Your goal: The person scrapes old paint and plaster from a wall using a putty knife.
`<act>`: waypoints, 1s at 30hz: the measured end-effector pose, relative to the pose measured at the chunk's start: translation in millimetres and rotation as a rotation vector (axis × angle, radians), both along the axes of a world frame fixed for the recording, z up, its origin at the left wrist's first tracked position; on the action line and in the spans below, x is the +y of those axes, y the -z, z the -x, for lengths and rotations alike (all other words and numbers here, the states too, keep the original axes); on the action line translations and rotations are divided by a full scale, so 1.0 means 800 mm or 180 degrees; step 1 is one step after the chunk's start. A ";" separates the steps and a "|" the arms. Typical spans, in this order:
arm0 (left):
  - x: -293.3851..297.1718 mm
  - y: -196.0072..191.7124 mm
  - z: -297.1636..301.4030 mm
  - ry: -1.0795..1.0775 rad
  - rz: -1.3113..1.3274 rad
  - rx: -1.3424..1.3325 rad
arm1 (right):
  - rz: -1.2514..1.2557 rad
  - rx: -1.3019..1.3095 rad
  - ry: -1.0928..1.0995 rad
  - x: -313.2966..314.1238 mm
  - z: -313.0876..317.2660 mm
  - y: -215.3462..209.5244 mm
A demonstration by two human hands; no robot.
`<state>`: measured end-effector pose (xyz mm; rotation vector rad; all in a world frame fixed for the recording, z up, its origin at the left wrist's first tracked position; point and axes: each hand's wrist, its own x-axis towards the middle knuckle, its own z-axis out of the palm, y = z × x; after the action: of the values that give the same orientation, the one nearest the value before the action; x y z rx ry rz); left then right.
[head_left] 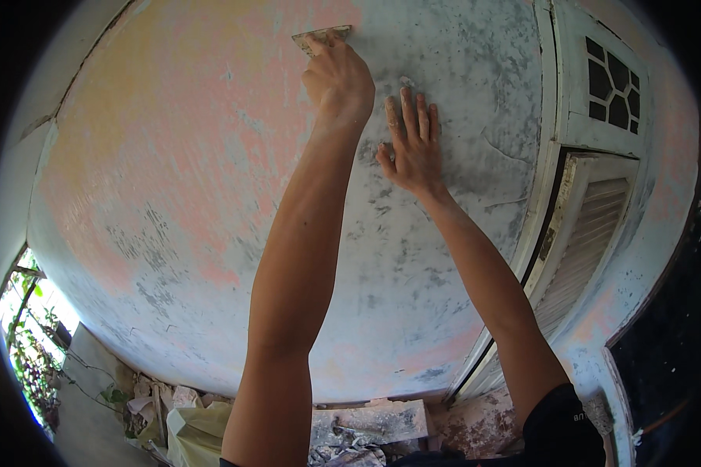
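My left hand (339, 78) is raised high on the wall and closed around a putty scraper (344, 33). The scraper has a wide, flat, stained blade lying against the wall surface. To the right and a little lower, my right hand (419, 152) rests on the wall with its fingers stretched out and holds nothing. Pale dust or paste marks its fingertips. The wall (202, 156) shows patchy pink, yellowish and pale blue paint. Around my right hand it is mostly pale blue-grey with dark smudges.
A white door frame (549, 179) with a louvred shutter (592, 226) stands at the right, below a patterned vent (614, 84). Rubble and a yellowish sack (199, 436) lie at the wall's foot, beside a dusty block (374, 424). Plants (35, 350) show through an opening at the left.
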<state>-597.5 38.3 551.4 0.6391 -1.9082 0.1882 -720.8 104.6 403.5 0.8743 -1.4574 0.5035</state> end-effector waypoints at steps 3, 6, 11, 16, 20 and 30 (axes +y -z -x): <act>0.000 0.013 -0.004 0.0070 0.0080 0.0020 | 0.0017 0.0033 0.0011 0.002 0.003 0.000; 0.001 0.025 -0.011 0.0034 0.0129 -0.0014 | 0.0003 -0.0014 0.0015 0.004 0.003 0.001; -0.003 0.014 -0.004 -0.0081 0.0097 0.0046 | 0.0006 0.0010 -0.0061 0.001 -0.001 -0.001; -0.005 0.008 0.004 -0.0009 0.0066 0.0166 | 0.0043 0.0082 -0.0002 0.002 0.004 -0.002; -0.013 0.022 0.000 0.0111 -0.0024 0.0127 | 0.0039 0.0035 -0.0023 0.002 0.002 0.000; -0.012 0.003 0.011 -0.0075 0.0160 0.0291 | 0.0069 0.0048 -0.0049 -0.001 0.002 -0.001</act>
<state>-606.1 28.5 548.6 0.6264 -1.8032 0.2178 -722.4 103.6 404.3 0.8709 -1.4301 0.5224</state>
